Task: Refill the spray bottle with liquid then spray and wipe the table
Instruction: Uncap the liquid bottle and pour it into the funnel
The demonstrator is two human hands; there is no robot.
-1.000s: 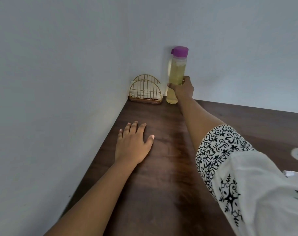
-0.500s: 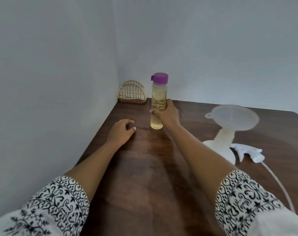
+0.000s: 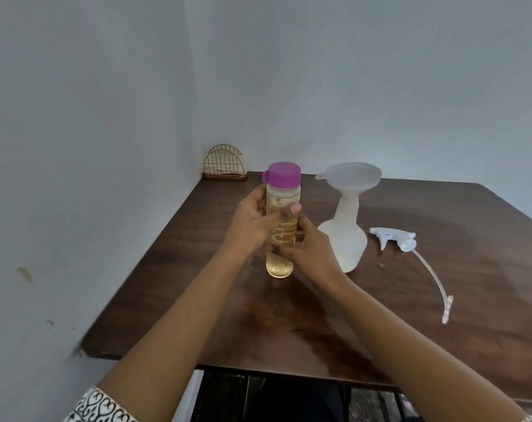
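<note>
A tall clear bottle [image 3: 281, 263] of yellowish liquid with a purple cap [image 3: 282, 175] is upright over the brown table [image 3: 289, 324]. My left hand [image 3: 252, 222] grips its upper part from the left, thumb across the front. My right hand [image 3: 307, 248] grips its lower part from the right. Whether its base touches the table I cannot tell. Just to the right stands the white spray bottle [image 3: 347, 239] with a translucent funnel [image 3: 351, 178] in its neck. The detached spray head [image 3: 394, 237] with its long tube [image 3: 435, 278] lies on the table further right.
A gold wire holder [image 3: 225, 162] with a pale cloth in it sits in the far left corner against the walls. A wall runs along the table's left edge and another along the back. The table's near edge is just below my forearms.
The bottle has come from the far corner toward me, beside the spray bottle. My left hand left the table and now grips the bottle too. My view has pulled back.
</note>
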